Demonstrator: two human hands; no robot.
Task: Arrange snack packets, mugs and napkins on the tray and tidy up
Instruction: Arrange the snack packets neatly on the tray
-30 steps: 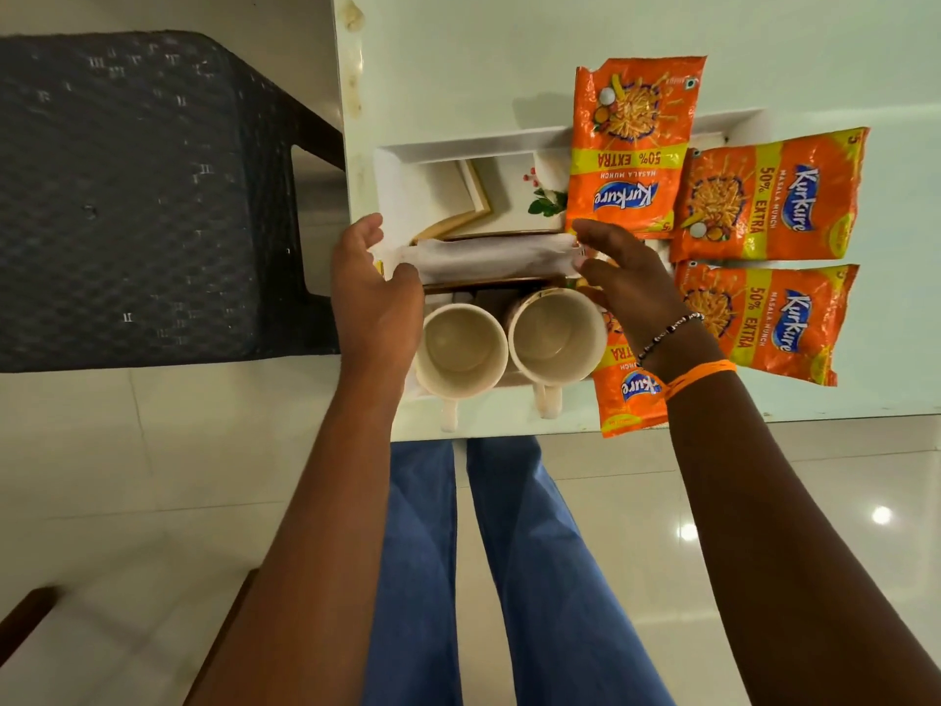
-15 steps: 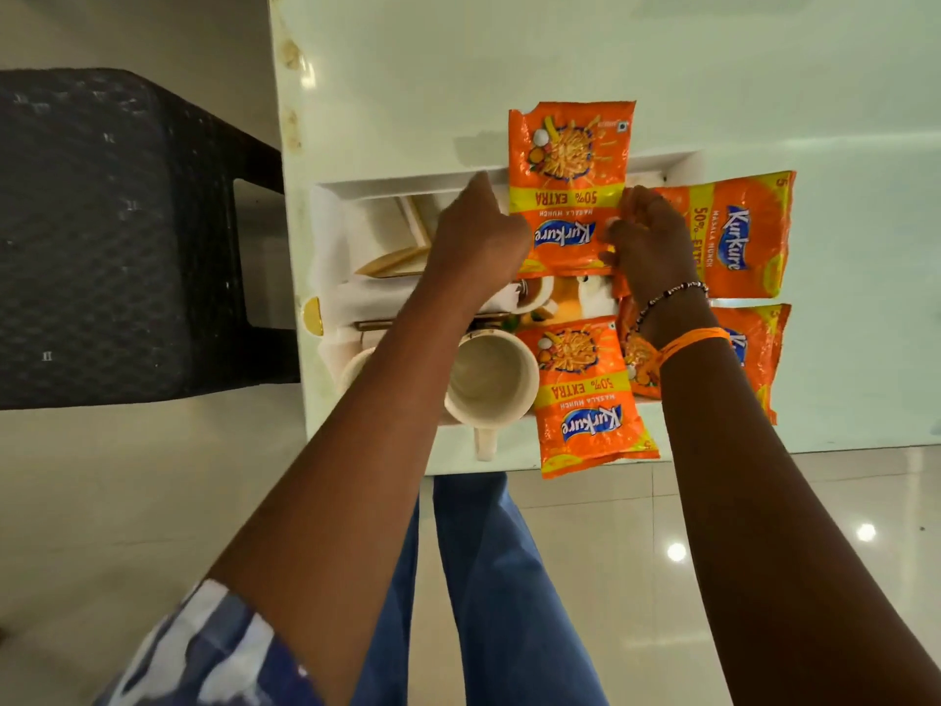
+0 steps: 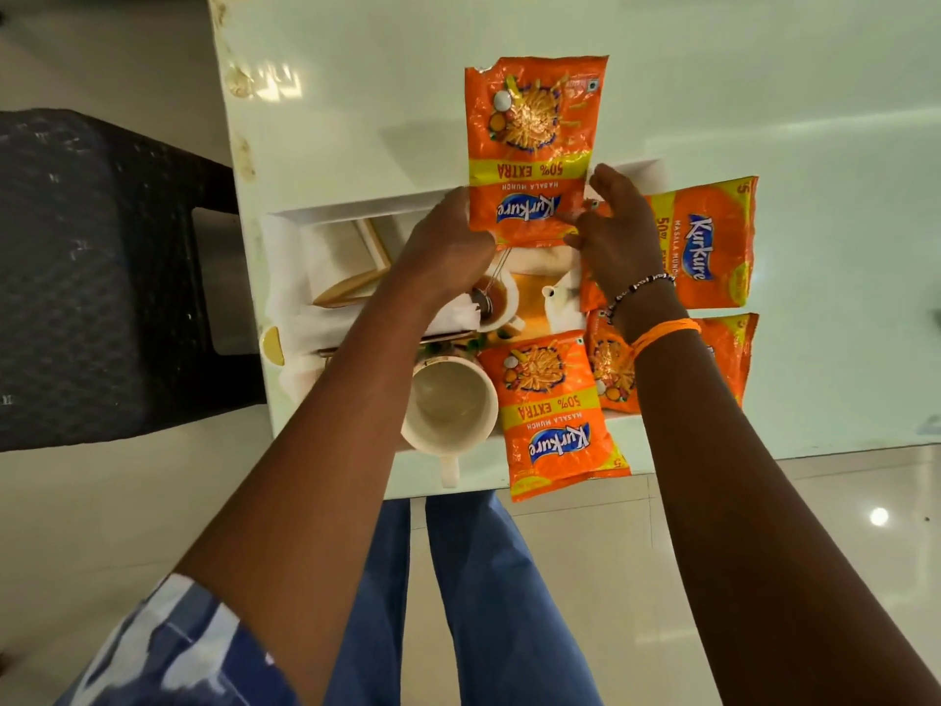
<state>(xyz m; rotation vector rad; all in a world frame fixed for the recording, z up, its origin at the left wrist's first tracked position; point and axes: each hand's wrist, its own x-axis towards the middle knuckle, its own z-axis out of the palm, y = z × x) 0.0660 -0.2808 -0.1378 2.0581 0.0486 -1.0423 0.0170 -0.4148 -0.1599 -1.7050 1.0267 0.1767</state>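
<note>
Both hands bracket the far snack packet (image 3: 532, 150), left hand (image 3: 448, 247) pinching its near left corner and right hand (image 3: 618, 231) its right edge, squaring it half over the tray (image 3: 356, 211) rim beside the mug (image 3: 450, 407)

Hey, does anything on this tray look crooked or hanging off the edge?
Yes. The orange snack packet nearest the person overhangs the white table's near edge, so it could slip. The far orange packet, between the left hand and right hand, sticks out past the white tray's far rim.
</note>
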